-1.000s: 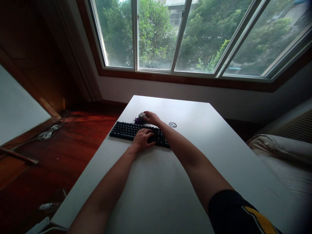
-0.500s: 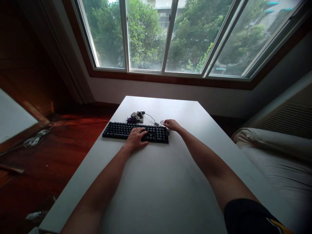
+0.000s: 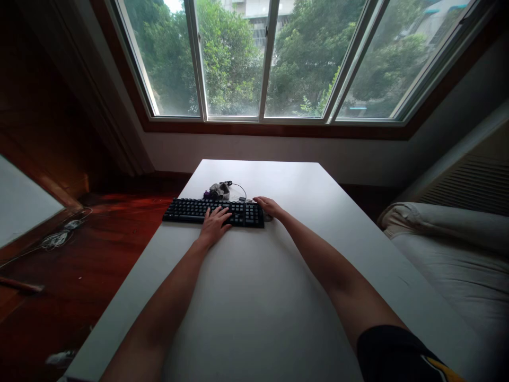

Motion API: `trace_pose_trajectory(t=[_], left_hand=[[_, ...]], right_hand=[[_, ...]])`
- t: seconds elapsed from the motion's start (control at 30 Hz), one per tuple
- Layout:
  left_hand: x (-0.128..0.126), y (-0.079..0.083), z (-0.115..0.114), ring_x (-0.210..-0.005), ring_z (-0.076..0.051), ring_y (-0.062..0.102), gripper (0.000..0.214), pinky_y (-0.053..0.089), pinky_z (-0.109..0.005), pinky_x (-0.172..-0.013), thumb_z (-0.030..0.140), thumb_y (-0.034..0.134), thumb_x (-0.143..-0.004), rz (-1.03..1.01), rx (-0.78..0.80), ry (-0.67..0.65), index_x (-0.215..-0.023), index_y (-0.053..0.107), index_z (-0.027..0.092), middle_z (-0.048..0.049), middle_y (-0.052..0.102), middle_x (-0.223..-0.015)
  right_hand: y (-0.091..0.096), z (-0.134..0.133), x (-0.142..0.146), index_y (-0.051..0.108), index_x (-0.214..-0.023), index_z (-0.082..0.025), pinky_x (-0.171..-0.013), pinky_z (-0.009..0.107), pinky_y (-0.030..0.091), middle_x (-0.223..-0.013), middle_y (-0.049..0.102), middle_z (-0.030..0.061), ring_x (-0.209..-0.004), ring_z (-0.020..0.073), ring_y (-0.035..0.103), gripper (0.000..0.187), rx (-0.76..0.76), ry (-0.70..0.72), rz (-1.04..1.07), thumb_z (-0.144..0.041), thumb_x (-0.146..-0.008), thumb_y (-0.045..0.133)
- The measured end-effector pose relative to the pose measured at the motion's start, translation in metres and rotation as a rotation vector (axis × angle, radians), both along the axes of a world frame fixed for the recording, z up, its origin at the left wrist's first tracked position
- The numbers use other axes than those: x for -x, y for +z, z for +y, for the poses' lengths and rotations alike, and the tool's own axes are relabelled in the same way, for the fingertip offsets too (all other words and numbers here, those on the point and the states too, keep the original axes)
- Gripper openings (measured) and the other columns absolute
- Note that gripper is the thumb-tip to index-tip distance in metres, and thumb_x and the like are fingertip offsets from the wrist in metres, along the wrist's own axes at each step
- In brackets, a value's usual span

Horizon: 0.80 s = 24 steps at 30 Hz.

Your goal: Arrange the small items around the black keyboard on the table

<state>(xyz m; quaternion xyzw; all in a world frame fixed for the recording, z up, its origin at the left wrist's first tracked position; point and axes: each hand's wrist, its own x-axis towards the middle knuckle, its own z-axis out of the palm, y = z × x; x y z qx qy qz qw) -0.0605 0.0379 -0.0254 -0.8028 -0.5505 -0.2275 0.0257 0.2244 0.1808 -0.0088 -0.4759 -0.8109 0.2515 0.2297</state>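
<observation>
A black keyboard (image 3: 183, 211) lies across the white table (image 3: 254, 297). My left hand (image 3: 214, 224) rests on its middle keys with fingers spread. At the keyboard's far right corner is my right hand (image 3: 268, 206), its fingers stretched to the left beside the thin dark cable (image 3: 240, 188). Part of a greyish item, too hidden to name, shows below the right palm. Behind the keyboard sits a small crumpled bundle (image 3: 219, 191) of grey, black and purple; I cannot make out what it is.
A wide window (image 3: 234, 63) is beyond the table. On the right stands a pale cushioned seat or bed (image 3: 445, 260). Coiled white cables (image 3: 55, 240) and a clear plastic scrap (image 3: 60, 357) lie on the reddish wooden floor (image 3: 115, 228) at left.
My right hand has shifted left to the keyboard's corner, and its fingers look more stretched. My left hand stays on the keys, fingers now wider apart. The view has moved slightly.
</observation>
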Motion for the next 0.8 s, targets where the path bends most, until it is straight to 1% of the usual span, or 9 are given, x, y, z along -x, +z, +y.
trace_pose_trajectory(t=[0.07,0.17,0.3,0.37,0.5,0.6,0.67,0.8], left_hand=[[0.001,-0.001,0.001,-0.15,-0.028,0.031,0.043,0.01,-0.058,-0.125,0.039,0.06,-0.095,-0.001,0.019,0.011,-0.138,0.059,0.034,-0.0007,0.048,-0.156],[0.001,-0.001,0.003,-0.151,-0.026,0.03,0.044,0.011,-0.056,-0.126,0.039,0.058,-0.096,-0.005,0.045,0.007,-0.14,0.057,0.034,0.0,0.046,-0.158],[-0.001,-0.001,0.008,-0.151,-0.027,0.03,0.045,0.012,-0.056,-0.125,0.039,0.057,-0.096,-0.013,0.067,0.017,-0.141,0.057,0.034,-0.0005,0.045,-0.158],[-0.002,0.0,0.013,-0.151,-0.027,0.03,0.045,0.012,-0.056,-0.125,0.038,0.057,-0.096,-0.011,0.082,0.017,-0.141,0.057,0.033,-0.0006,0.044,-0.159],[-0.004,0.0,0.024,-0.151,-0.027,0.03,0.047,0.014,-0.056,-0.124,0.037,0.056,-0.095,0.012,0.12,-0.008,-0.143,0.055,0.033,-0.001,0.042,-0.16],[-0.004,-0.001,0.03,-0.151,-0.027,0.03,0.048,0.015,-0.055,-0.124,0.037,0.056,-0.095,0.024,0.115,-0.017,-0.143,0.055,0.032,-0.0009,0.042,-0.16],[-0.004,-0.002,0.032,-0.151,-0.027,0.03,0.049,0.014,-0.055,-0.124,0.037,0.056,-0.094,0.028,0.103,-0.019,-0.143,0.055,0.032,-0.0004,0.042,-0.16],[-0.004,-0.005,0.035,-0.151,-0.026,0.031,0.049,0.015,-0.054,-0.125,0.037,0.056,-0.094,0.03,0.083,-0.023,-0.142,0.056,0.033,0.0003,0.043,-0.159]], right_hand=[[-0.005,-0.006,-0.004,0.071,-0.121,-0.025,-0.103,0.033,0.046,-0.126,0.07,0.0039,-0.119,0.0221,0.062,0.041,-0.044,-0.023,0.053,-0.045,-0.104,0.039],[-0.011,-0.02,-0.016,0.072,-0.118,-0.026,-0.101,0.035,0.049,-0.122,0.071,0.0033,-0.114,0.0227,0.064,0.039,-0.087,-0.072,0.105,-0.045,-0.103,0.041],[-0.017,-0.043,-0.038,0.07,-0.122,-0.026,-0.096,0.037,0.052,-0.121,0.071,0.0052,-0.103,0.0221,0.069,0.034,-0.082,-0.123,0.111,-0.042,-0.099,0.049],[-0.018,-0.056,-0.047,0.068,-0.125,-0.025,-0.095,0.037,0.053,-0.12,0.071,0.0065,-0.102,0.022,0.069,0.035,-0.081,-0.13,0.094,-0.04,-0.098,0.051],[-0.017,-0.086,-0.057,0.069,-0.124,-0.023,-0.097,0.038,0.052,-0.122,0.07,0.0086,-0.109,0.0239,0.066,0.035,-0.129,-0.066,0.042,-0.041,-0.098,0.053],[-0.019,-0.106,-0.062,0.069,-0.123,-0.025,-0.103,0.039,0.049,-0.129,0.067,0.0078,-0.118,0.0243,0.063,0.034,-0.166,-0.006,0.029,-0.041,-0.098,0.052],[-0.023,-0.114,-0.064,0.069,-0.123,-0.026,-0.108,0.04,0.046,-0.133,0.065,0.0072,-0.124,0.0247,0.059,0.034,-0.188,0.011,0.026,-0.041,-0.099,0.052],[-0.029,-0.12,-0.066,0.07,-0.122,-0.027,-0.111,0.042,0.044,-0.137,0.063,0.0065,-0.129,0.0249,0.057,0.033,-0.202,-0.024,0.003,-0.041,-0.099,0.051]])
